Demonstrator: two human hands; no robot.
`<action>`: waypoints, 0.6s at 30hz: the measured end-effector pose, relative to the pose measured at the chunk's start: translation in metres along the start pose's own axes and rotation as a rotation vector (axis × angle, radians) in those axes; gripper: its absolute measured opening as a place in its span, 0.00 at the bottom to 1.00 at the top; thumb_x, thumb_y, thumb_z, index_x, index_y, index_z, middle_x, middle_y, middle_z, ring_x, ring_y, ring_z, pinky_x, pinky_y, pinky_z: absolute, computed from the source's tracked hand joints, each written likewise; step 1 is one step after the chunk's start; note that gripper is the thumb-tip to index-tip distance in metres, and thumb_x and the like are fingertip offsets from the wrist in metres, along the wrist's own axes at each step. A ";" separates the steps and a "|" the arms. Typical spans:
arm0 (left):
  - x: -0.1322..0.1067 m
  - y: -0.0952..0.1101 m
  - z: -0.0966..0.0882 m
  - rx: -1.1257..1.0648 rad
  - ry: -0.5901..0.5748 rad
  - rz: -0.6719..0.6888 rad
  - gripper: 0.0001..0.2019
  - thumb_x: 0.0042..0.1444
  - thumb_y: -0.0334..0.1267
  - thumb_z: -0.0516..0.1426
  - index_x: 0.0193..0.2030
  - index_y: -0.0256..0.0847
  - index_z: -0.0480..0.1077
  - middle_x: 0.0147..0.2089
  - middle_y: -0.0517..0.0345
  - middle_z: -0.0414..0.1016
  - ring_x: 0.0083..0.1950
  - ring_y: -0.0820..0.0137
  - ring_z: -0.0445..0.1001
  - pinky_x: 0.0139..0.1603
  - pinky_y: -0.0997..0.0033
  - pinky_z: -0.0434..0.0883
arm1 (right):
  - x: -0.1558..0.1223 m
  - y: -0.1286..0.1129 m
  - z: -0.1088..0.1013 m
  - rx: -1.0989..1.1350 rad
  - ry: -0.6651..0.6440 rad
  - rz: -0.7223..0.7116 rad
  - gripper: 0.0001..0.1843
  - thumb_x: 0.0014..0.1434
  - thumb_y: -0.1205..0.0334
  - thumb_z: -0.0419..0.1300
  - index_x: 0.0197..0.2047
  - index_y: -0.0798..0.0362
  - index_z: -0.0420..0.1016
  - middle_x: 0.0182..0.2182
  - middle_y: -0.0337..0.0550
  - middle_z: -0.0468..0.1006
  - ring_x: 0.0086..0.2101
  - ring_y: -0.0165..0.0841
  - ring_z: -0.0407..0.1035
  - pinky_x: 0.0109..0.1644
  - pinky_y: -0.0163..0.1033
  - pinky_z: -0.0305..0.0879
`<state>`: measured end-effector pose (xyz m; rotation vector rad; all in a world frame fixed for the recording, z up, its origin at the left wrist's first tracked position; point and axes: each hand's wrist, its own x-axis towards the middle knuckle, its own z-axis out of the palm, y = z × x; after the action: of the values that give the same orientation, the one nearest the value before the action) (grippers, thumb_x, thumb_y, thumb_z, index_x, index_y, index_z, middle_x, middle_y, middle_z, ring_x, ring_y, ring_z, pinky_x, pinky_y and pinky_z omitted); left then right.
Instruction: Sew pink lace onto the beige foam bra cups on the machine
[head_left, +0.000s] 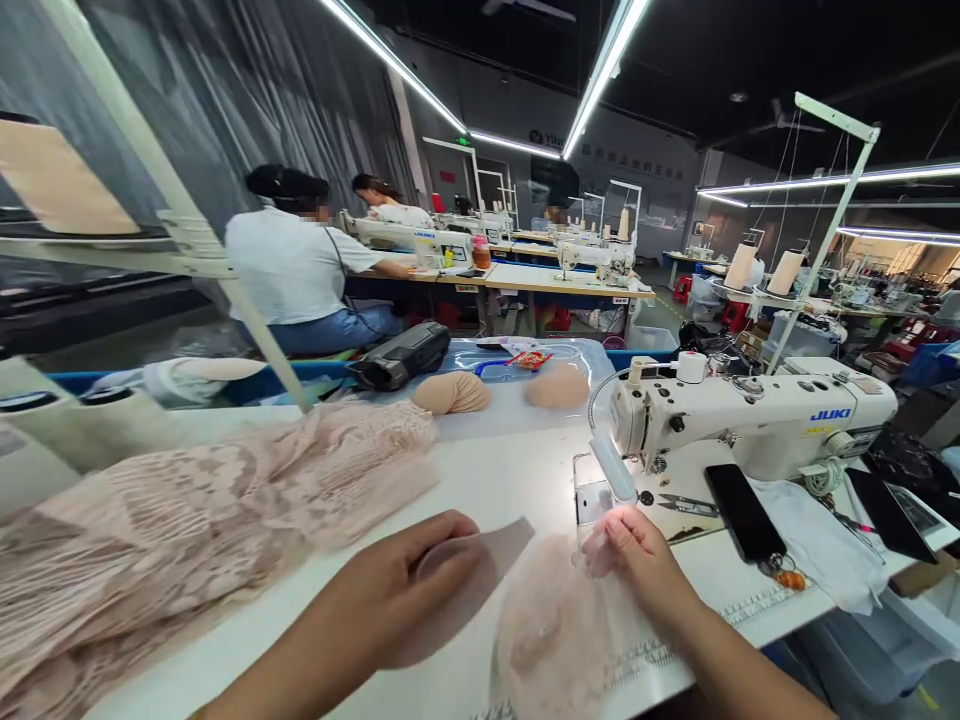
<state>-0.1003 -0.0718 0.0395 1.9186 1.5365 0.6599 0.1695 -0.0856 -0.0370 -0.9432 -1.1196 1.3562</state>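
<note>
My left hand (424, 575) is closed around a thin, smooth beige fabric piece (499, 560), with the thumb on top; its pointed end sticks out toward the sewing machine (750, 415). Beside the machine's lit needle plate (592, 503), my right hand (637, 555) pinches the edge of sheer pale-pink fabric (551, 630). That fabric hangs down over the table's front part, between my hands. A large heap of pink lace fabric (225, 500) lies to the left. Stacked beige round pads (452, 393) and another beige pad pile (557, 386) sit farther back.
Right of the needle lie thread snips (686, 504), a black phone (745, 512) with an orange charm, and white cloth (817, 540). The pads rest on a clear plastic tray (600, 360). A thread stand pole (825, 240) rises behind. Two people sit at machines ahead.
</note>
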 end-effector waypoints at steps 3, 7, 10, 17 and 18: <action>0.011 0.024 0.012 -0.015 -0.224 0.092 0.23 0.62 0.60 0.50 0.36 0.43 0.72 0.30 0.61 0.76 0.32 0.64 0.73 0.30 0.70 0.64 | 0.001 -0.003 0.002 0.030 -0.021 0.022 0.37 0.58 0.23 0.62 0.42 0.53 0.74 0.32 0.42 0.78 0.31 0.34 0.72 0.39 0.40 0.68; 0.019 0.040 0.025 0.145 -0.284 0.172 0.17 0.62 0.51 0.50 0.33 0.42 0.71 0.33 0.58 0.78 0.36 0.61 0.76 0.36 0.67 0.66 | -0.001 -0.011 0.005 -0.128 -0.029 -0.004 0.28 0.61 0.33 0.66 0.41 0.52 0.74 0.31 0.40 0.76 0.32 0.34 0.71 0.41 0.40 0.67; 0.019 0.048 0.028 0.234 -0.288 0.224 0.13 0.61 0.46 0.50 0.37 0.42 0.72 0.39 0.54 0.80 0.41 0.57 0.77 0.42 0.61 0.69 | -0.007 -0.024 0.010 -0.301 -0.024 -0.050 0.14 0.60 0.51 0.70 0.37 0.51 0.74 0.29 0.34 0.72 0.31 0.32 0.68 0.39 0.38 0.64; 0.032 0.070 0.018 -0.105 -0.603 0.474 0.16 0.50 0.43 0.62 0.46 0.45 0.70 0.45 0.59 0.77 0.47 0.62 0.75 0.50 0.66 0.73 | -0.024 -0.080 0.016 -0.651 -0.278 -0.339 0.04 0.63 0.68 0.63 0.38 0.50 0.79 0.34 0.38 0.81 0.34 0.32 0.72 0.39 0.35 0.66; 0.036 0.070 0.016 -0.108 -0.625 0.467 0.12 0.52 0.44 0.61 0.41 0.44 0.69 0.38 0.62 0.74 0.40 0.65 0.73 0.43 0.69 0.72 | -0.024 -0.087 0.015 -0.725 -0.248 -0.409 0.05 0.64 0.69 0.63 0.38 0.50 0.79 0.34 0.39 0.81 0.34 0.32 0.72 0.38 0.35 0.66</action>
<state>-0.0336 -0.0506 0.0787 2.1388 0.6652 0.2666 0.1784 -0.1138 0.0491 -0.9797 -1.9446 0.7376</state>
